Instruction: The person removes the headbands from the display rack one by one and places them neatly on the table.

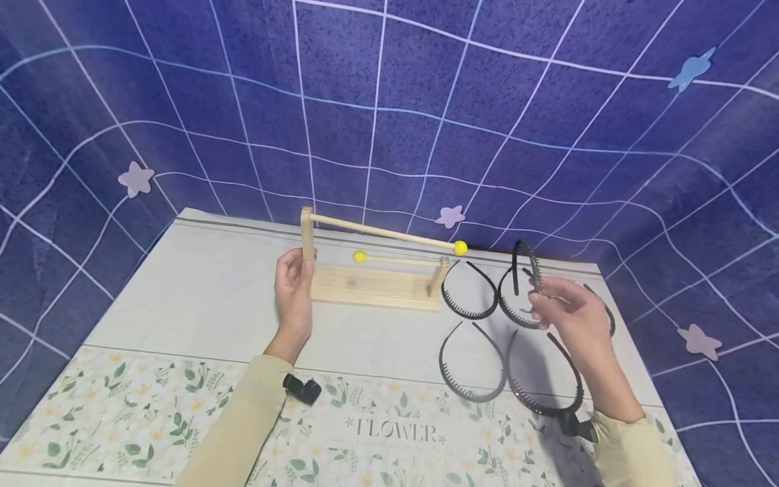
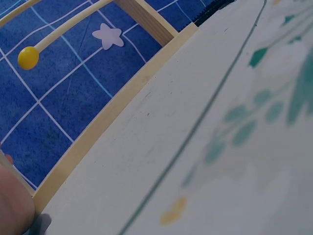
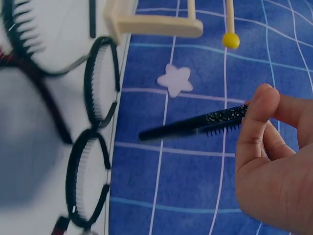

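A pale wooden stand [image 1: 371, 287] has a flat base, two uprights and two rods tipped with yellow balls [image 1: 460, 247]. My left hand [image 1: 294, 294] grips its left upright near the base, thumb in front. In the left wrist view, the base edge [image 2: 98, 129] runs diagonally and only part of the hand [image 2: 14, 200] shows. Between right thumb and fingers I pinch a black toothed headband [image 3: 195, 125] with a glittery stretch. In the head view, my right hand [image 1: 575, 314] holds this headband [image 1: 536, 262] above others on the table, to the right of the stand.
Several dark toothed headbands lie on the table, among them an upper one [image 1: 471, 315] beside the stand and a reddish-dark one [image 1: 548, 410] nearer me. A white floral cloth [image 1: 182, 304] covers the table. Behind hangs a blue gridded curtain [image 1: 389, 135] with stars.
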`<state>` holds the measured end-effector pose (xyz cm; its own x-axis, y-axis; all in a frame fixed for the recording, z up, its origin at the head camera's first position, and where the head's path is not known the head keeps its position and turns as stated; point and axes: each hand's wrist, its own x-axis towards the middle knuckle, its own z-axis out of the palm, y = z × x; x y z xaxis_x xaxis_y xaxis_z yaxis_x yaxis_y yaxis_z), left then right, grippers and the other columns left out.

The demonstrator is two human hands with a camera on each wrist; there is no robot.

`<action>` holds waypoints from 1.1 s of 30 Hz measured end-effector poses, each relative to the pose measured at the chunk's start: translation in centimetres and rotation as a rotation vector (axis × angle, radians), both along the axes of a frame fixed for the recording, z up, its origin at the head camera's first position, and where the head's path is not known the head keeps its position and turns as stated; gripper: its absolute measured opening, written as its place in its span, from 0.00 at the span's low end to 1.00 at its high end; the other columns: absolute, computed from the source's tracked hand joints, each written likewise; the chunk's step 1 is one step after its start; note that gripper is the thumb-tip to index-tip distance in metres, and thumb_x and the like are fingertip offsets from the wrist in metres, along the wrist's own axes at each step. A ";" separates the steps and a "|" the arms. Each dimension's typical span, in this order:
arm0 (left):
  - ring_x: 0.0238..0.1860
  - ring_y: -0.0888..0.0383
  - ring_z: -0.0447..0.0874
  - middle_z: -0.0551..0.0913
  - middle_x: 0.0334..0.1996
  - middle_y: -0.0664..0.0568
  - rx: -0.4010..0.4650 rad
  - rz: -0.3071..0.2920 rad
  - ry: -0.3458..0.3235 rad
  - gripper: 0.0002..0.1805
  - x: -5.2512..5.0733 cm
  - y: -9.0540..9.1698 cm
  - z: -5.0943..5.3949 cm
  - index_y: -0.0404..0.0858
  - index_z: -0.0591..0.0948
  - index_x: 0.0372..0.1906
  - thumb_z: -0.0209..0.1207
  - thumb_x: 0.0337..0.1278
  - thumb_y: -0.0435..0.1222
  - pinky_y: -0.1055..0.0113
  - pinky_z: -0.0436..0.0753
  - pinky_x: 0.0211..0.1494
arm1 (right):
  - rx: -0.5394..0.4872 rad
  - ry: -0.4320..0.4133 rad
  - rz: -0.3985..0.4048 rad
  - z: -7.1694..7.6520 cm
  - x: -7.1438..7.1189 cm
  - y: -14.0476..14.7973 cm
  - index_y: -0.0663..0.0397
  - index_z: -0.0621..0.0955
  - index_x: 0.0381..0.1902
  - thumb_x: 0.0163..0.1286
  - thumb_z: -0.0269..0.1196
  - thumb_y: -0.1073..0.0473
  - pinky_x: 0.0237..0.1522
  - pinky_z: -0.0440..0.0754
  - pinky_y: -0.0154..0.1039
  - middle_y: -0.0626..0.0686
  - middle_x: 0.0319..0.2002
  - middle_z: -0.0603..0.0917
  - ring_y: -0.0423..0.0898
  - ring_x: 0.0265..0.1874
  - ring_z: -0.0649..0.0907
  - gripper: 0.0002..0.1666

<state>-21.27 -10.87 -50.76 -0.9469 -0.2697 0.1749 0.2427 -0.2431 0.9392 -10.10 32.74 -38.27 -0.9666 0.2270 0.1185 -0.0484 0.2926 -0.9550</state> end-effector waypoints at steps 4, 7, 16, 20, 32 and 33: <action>0.78 0.52 0.76 0.81 0.73 0.41 0.004 0.007 0.003 0.16 0.0 0.0 0.0 0.45 0.75 0.70 0.54 0.88 0.38 0.60 0.68 0.87 | 0.029 0.005 -0.011 -0.1 1.0 1.6 0.56 0.91 0.51 0.75 0.74 0.67 0.31 0.88 0.30 0.40 0.38 0.92 0.38 0.26 0.88 0.09; 0.78 0.52 0.75 0.81 0.73 0.43 0.010 0.006 -0.002 0.16 0.0 -0.1 -0.1 0.46 0.75 0.70 0.54 0.88 0.38 0.60 0.68 0.87 | 0.072 -0.008 -0.019 -0.1 1.8 2.8 0.55 0.91 0.51 0.77 0.73 0.63 0.33 0.87 0.30 0.40 0.37 0.92 0.38 0.27 0.87 0.07; 0.78 0.53 0.76 0.81 0.73 0.43 0.012 0.002 0.007 0.15 -0.1 -0.1 -0.3 0.47 0.75 0.70 0.53 0.89 0.37 0.63 0.68 0.86 | 0.270 -0.116 -0.083 -0.4 4.3 6.2 0.54 0.90 0.50 0.83 0.69 0.52 0.42 0.83 0.27 0.42 0.28 0.90 0.42 0.28 0.88 0.12; 0.77 0.54 0.76 0.80 0.74 0.38 0.034 -0.002 0.020 0.14 -0.1 0.0 -0.2 0.47 0.75 0.69 0.53 0.88 0.37 0.62 0.68 0.86 | 0.128 -0.057 -0.054 -1.2 5.3 7.5 0.58 0.90 0.47 0.81 0.70 0.61 0.43 0.87 0.26 0.37 0.45 0.90 0.40 0.30 0.91 0.05; 0.78 0.54 0.75 0.79 0.75 0.39 0.015 -0.002 0.013 0.14 -0.1 -0.1 -0.2 0.48 0.75 0.68 0.54 0.88 0.38 0.59 0.66 0.87 | 0.089 0.018 0.071 -3.8 8.0 11.2 0.69 0.89 0.50 0.70 0.71 0.80 0.52 0.87 0.21 0.33 0.66 0.86 0.30 0.50 0.90 0.13; 0.78 0.54 0.75 0.79 0.75 0.39 0.013 -0.003 0.013 0.14 -0.2 -0.1 -0.3 0.48 0.75 0.68 0.54 0.88 0.38 0.59 0.66 0.87 | 0.084 0.017 0.082 -4.1 8.3 11.5 0.69 0.89 0.51 0.69 0.71 0.81 0.52 0.86 0.21 0.33 0.66 0.86 0.31 0.50 0.91 0.14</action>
